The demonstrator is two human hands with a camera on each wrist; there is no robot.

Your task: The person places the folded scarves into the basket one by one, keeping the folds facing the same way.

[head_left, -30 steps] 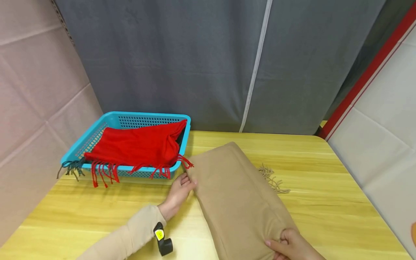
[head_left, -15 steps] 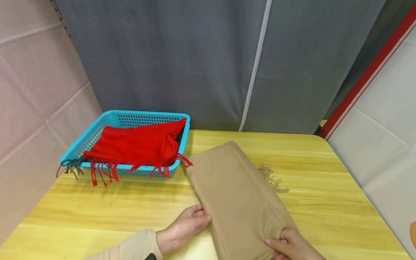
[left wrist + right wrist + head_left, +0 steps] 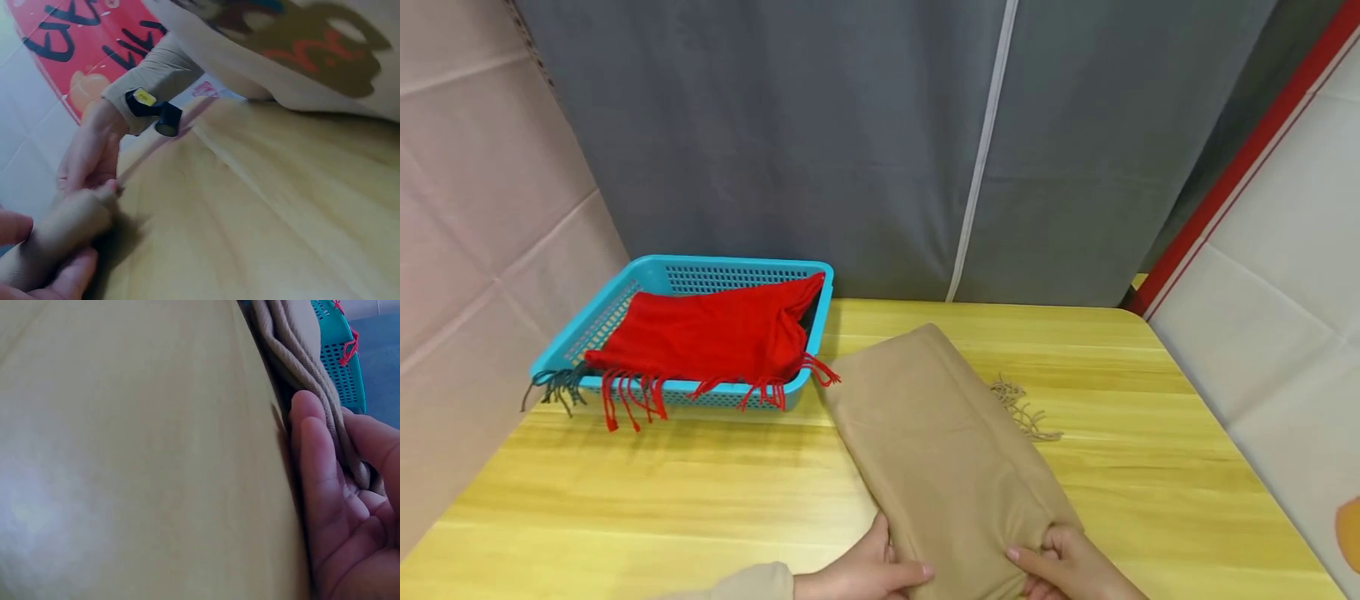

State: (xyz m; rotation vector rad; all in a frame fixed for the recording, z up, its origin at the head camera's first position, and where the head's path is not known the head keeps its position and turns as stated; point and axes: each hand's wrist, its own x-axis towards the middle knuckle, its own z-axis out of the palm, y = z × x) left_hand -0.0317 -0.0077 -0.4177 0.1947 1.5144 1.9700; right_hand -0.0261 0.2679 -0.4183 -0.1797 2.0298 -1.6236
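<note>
A folded tan scarf [image 3: 940,442] lies slantwise on the wooden table, its fringe [image 3: 1028,414] poking out along the right side. My left hand [image 3: 868,568] holds the scarf's left edge near the front, thumb on top and fingers underneath. In the left wrist view, the tan cloth [image 3: 59,234] sits between that hand's thumb and fingers. At the near right corner, my right hand [image 3: 1066,567] pinches the scarf, bunching the cloth a little. The right wrist view shows the layered folds [image 3: 300,362] between the right hand's fingers [image 3: 320,469] and thumb.
At the back left stands a blue plastic basket [image 3: 831,292] with a red fringed scarf [image 3: 707,333] in it. Red tassels and dark tassels [image 3: 556,383] hang over its front rim. A grey curtain [image 3: 775,142] closes off the table's [image 3: 662,492] back edge.
My left hand has slid from the scarf's far left corner, by the basket, down its left edge toward the front. My right hand keeps its hold at the near right corner.
</note>
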